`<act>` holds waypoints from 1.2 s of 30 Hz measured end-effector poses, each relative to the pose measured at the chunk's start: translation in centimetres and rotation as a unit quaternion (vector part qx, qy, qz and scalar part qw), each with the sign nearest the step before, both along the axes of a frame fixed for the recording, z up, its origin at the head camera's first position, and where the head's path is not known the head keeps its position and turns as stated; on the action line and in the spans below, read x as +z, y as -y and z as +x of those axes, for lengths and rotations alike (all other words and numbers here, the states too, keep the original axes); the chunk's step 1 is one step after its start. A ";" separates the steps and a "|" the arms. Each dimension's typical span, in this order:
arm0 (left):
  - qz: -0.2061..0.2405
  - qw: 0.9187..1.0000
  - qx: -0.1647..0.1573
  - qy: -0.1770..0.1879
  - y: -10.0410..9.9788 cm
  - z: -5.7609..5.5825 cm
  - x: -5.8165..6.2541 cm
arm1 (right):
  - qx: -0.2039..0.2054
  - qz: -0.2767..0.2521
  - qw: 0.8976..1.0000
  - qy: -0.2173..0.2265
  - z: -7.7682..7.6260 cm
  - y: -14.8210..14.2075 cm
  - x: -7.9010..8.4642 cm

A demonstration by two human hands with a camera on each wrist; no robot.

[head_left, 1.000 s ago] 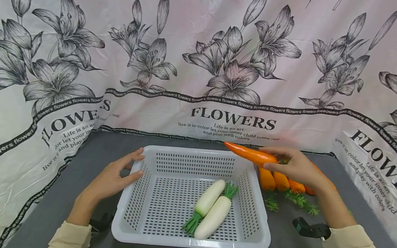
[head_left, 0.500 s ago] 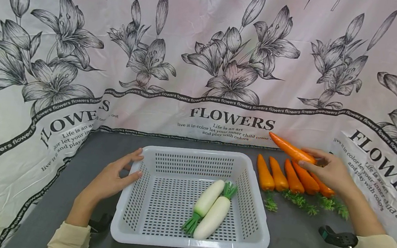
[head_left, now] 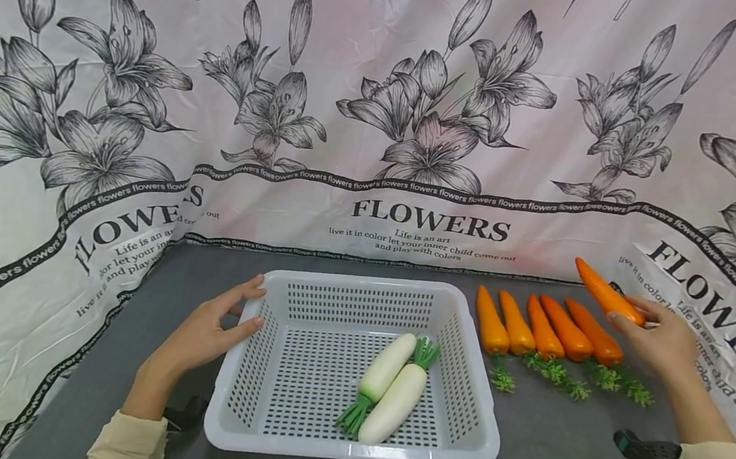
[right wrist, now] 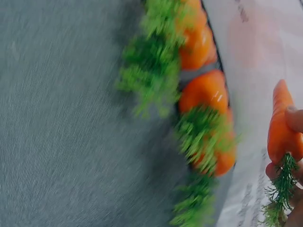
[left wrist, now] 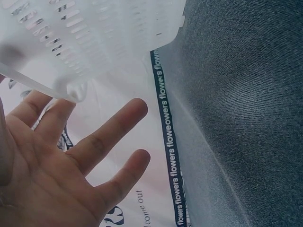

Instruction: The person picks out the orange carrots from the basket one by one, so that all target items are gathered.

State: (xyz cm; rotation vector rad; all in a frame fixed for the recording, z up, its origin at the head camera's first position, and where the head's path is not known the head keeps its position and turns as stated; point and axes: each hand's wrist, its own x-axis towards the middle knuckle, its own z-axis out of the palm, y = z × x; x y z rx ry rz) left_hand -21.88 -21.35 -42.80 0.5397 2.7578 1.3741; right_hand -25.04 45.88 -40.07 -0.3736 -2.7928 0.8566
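Note:
In the head view, my right hand [head_left: 668, 339] pinches an orange carrot [head_left: 608, 291] between thumb and fingers, raised at the back right with its tip pointing up and left. The right wrist view shows the same carrot [right wrist: 282, 130] with its green top hanging down. My left hand [head_left: 206, 336] rests at the left rim of a white perforated plastic basket [head_left: 351, 448]. From the left wrist, two fingers reach the basket rim and the other two fingers [left wrist: 106, 137] stretch out straight beside it. Two white radishes [head_left: 388, 366] [head_left: 396, 405] with green tops lie in the basket.
Several carrots [head_left: 543, 328] lie in a row right of the basket, tips toward the back, with leafy tops [head_left: 553, 371] toward the front. A dark grey cloth [head_left: 541, 450] covers the table. A flower-printed curtain [head_left: 379, 139] closes off the back and sides.
My right hand has carried the carrot rightward from over the basket's back right corner to beyond the row's right end. The left hand, basket and radishes have stayed in place.

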 end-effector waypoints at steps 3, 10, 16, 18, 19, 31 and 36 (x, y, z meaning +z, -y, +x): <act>0.001 1.000 0.000 0.000 0.1 0.0 0.0 | -0.016 0.007 1.000 0.023 0.3 -1.0 -0.6; 0.001 1.000 0.000 0.003 0.1 0.0 0.0 | -0.031 0.034 0.996 0.073 0.5 -3.3 -2.3; -0.001 1.000 -0.003 0.000 0.1 -0.1 -0.2 | -0.044 0.038 0.992 0.114 0.8 -4.5 -3.5; -0.001 1.000 -0.005 -0.002 0.1 -0.1 -0.2 | -0.048 0.033 0.991 0.117 0.8 -4.6 -3.7; -0.001 1.000 -0.006 -0.002 0.1 -0.1 -0.2 | -0.048 0.032 0.991 0.117 0.8 -4.6 -3.8; -0.011 1.000 -0.003 -0.008 0.0 -0.1 0.2 | -0.044 0.003 0.991 0.127 0.3 -5.1 -4.8; -0.004 1.000 -0.003 -0.009 0.0 -0.1 0.1 | -0.040 0.003 0.990 0.137 0.1 -5.0 -4.7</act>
